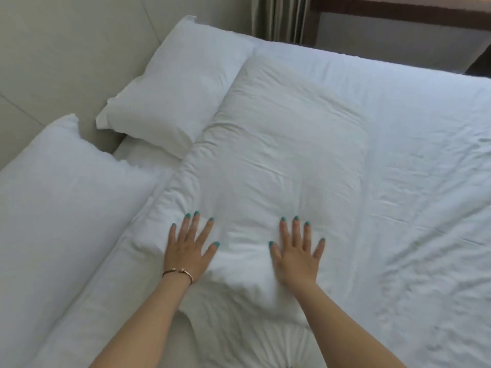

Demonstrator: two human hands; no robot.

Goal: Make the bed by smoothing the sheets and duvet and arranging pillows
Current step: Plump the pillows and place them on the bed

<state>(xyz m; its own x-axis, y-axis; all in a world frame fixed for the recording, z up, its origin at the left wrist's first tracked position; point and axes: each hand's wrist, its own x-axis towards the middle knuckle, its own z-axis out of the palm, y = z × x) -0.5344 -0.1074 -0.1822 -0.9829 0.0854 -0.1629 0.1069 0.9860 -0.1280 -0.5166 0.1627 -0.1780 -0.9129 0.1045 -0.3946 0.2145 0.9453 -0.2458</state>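
A person's left hand [188, 248] and right hand [297, 251] press flat, fingers spread, each grip released and grasping nothing, on the near end of the folded white duvet [279, 155] lying across the bed. A thin bracelet [177, 273] circles the left wrist. Two white pillows sit toward the padded headboard [66, 43]: the far pillow [172, 86] touching the duvet's edge, the near pillow [58, 187] cut off at the frame's left. Rumpled sheet [425, 208] runs right; a curtain [279, 17] shows only partly.
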